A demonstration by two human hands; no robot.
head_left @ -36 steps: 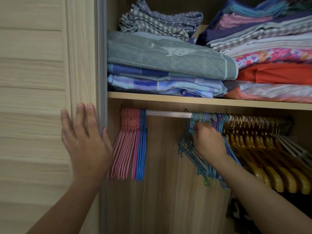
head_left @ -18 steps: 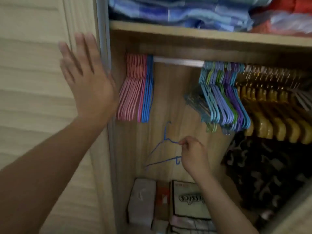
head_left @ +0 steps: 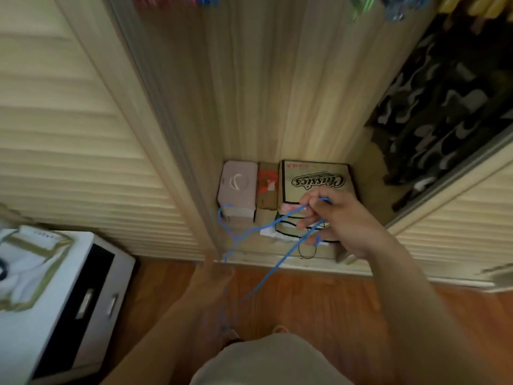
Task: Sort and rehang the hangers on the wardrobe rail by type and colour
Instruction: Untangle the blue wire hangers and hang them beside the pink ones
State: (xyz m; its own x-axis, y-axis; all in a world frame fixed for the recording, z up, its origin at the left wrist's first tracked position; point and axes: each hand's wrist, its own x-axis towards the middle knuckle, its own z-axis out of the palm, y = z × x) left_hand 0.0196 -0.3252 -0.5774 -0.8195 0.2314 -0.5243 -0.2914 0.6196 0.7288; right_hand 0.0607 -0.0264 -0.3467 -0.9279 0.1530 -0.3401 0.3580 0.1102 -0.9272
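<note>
- Dropped low since a moment ago: right hand [head_left: 341, 226] pinching blue wire hanger [head_left: 266, 226].
- Left hand [head_left: 215, 276] blurred, grip unreadable.
- Mid-sort; next, back up to the blue bunch.

1. "Classics": dark script logo, upside down to the viewer, on the tan box [head_left: 316, 180] at the wardrobe floor [head_left: 366, 173].
2. Red print along the far edge of the same box: too small & blurred to read.
3. White curved mark, no letters, on the pale pink box [head_left: 237, 184].
4. Red box [head_left: 268, 184] betw. the two: markings illegible.
</note>
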